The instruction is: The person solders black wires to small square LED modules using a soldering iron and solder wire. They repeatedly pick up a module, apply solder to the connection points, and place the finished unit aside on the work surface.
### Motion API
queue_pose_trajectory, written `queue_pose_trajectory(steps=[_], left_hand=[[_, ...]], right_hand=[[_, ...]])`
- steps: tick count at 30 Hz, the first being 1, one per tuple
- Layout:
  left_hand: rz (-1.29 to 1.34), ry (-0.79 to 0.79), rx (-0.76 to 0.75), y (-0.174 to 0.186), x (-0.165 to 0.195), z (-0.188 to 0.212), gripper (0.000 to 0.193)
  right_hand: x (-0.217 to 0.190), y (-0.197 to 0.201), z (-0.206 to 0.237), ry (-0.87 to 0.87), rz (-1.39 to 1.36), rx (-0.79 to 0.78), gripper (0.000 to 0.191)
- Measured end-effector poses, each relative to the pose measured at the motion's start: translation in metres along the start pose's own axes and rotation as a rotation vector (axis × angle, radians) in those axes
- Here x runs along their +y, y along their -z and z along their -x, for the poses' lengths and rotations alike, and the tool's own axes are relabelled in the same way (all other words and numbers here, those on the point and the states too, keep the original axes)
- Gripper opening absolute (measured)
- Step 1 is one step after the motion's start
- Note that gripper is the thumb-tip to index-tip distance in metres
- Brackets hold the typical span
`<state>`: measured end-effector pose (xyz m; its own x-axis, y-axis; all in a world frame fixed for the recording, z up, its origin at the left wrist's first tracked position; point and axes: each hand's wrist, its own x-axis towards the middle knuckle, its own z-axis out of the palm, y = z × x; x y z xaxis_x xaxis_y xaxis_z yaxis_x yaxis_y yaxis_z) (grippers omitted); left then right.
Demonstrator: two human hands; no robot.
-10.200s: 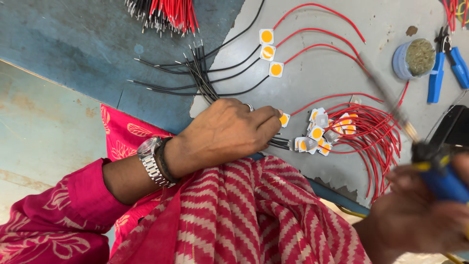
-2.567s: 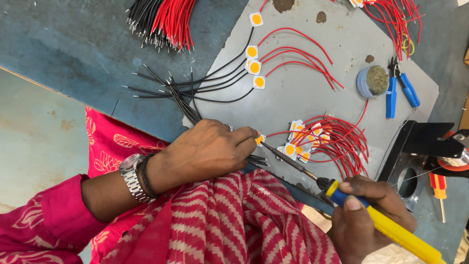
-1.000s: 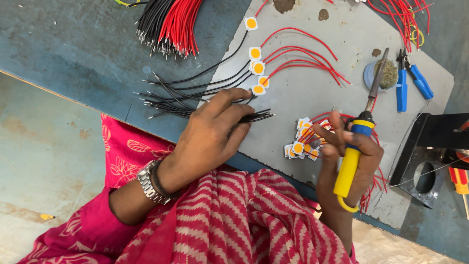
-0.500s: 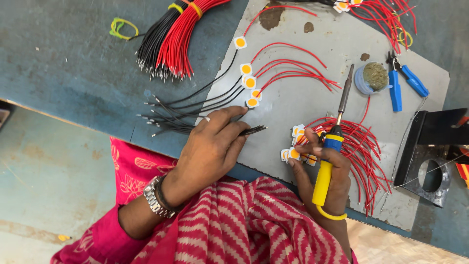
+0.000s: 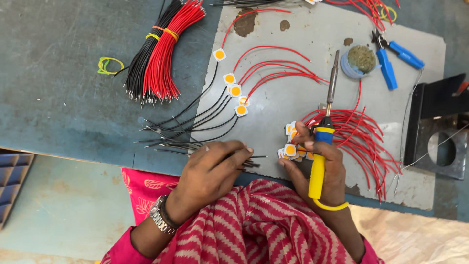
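My left hand (image 5: pixel 211 171) grips a bunch of thin black wires (image 5: pixel 171 144) at the bench's near edge, their stripped ends poking right past my fingertips. My right hand (image 5: pixel 320 168) holds a soldering iron (image 5: pixel 325 132) with a yellow and blue handle, its tip pointing away toward a round tin (image 5: pixel 360 59). The same hand's fingers rest on a pile of small white square chips with orange centres (image 5: pixel 292 146), each tied to a red wire (image 5: pixel 364 142). Three finished chips (image 5: pixel 234 90) with red and black leads lie on the grey metal plate (image 5: pixel 303 34).
A banded bundle of red and black wires (image 5: pixel 159 56) lies at the back left, beside a green rubber band (image 5: pixel 110 64). Blue-handled cutters (image 5: pixel 391 56) sit at the back right. A black metal stand (image 5: pixel 437 127) occupies the right edge. A blue tray (image 5: pixel 12 178) is at the left.
My right hand turned the soldering iron from pointing at the left hand's wires to pointing away, and settled onto the chip pile. The left hand keeps gripping the black wires.
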<state>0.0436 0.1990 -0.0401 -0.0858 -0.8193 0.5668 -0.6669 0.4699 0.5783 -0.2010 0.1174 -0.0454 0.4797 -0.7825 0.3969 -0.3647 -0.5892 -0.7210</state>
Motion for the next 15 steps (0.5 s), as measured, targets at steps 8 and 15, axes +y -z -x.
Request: queue_pose_trajectory(steps=[8,15], left_hand=[[-0.046,0.062,-0.108,-0.009,-0.001,-0.001,0.038],[0.049,0.1,-0.004,-0.009,-0.001,0.0,0.027]], right_hand=[[0.0,-0.006,0.004,0.001,-0.076,0.001,0.054],[-0.01,-0.022,-0.001,0.08,-0.115,-0.095,0.051]])
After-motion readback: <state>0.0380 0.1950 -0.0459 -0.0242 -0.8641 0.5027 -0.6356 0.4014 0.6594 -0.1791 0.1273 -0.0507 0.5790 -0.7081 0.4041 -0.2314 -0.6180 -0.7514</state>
